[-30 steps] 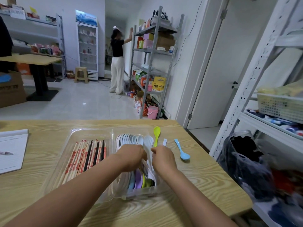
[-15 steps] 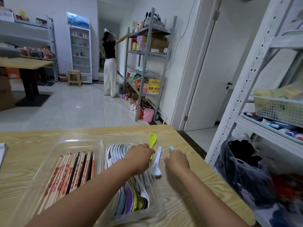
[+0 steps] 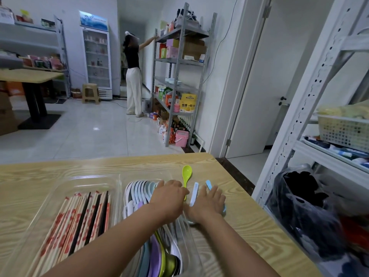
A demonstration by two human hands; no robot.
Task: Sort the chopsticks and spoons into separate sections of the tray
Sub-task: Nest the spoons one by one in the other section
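Observation:
A clear two-section tray [image 3: 83, 179] lies on the wooden table [image 3: 99, 164]. Its left section holds several chopsticks [image 3: 79, 220], red-patterned and black. Its right section holds several stacked spoons [image 3: 139, 189] in white, blue, purple and green. A green spoon [image 3: 186, 173], a white spoon [image 3: 194, 193] and a blue spoon [image 3: 208, 184] lie on the table just right of the tray. My left hand [image 3: 169, 198] hovers over the spoon section, fingers curled at the green spoon's handle. My right hand [image 3: 207, 204] rests flat over the white and blue spoons, hiding their bowls.
The table's right edge [image 3: 249, 198] is close to my right hand. Beyond it stands a white shelf rack [image 3: 295, 124] with a dark bag [image 3: 305, 206] at its foot. A person [image 3: 132, 74] stands far off at a metal shelf [image 3: 177, 76].
Both hands left the near part of the spoon section and moved out to the right, to the three loose spoons. The white spoon now lies on the table between the green and blue ones.

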